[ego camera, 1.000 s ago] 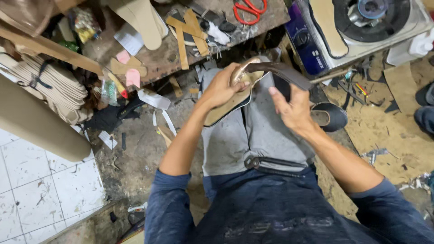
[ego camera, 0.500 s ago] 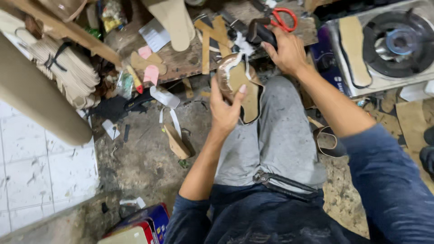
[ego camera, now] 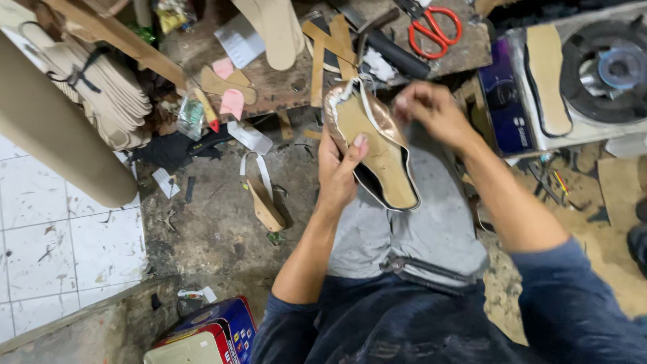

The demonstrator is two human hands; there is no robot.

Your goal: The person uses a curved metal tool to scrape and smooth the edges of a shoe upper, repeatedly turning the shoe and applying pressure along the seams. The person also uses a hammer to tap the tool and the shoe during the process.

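Note:
My left hand (ego camera: 340, 168) grips a shoe upper on its tan insole (ego camera: 375, 145), sole side up, above my lap; the thumb presses on the insole. The upper is shiny rose-gold with a dark lining at the lower edge. My right hand (ego camera: 431, 111) is at the shoe's upper right edge, fingers pinched near the folded material; whether it grips the edge I cannot tell. Both hands are over my grey trousers (ego camera: 411, 229).
A worn wooden bench (ego camera: 283, 84) lies ahead with red-handled scissors (ego camera: 437, 30), tan insoles and strips. A bundle of insoles (ego camera: 101, 87) and a big beige roll (ego camera: 54, 135) stand left. A stove (ego camera: 606, 64) bearing an insole is right. A blue tin (ego camera: 216, 330) sits below.
My right hand has come back from the bench near the scissors to the shoe's edge. The left hand has turned the shoe more upright, sole facing me.

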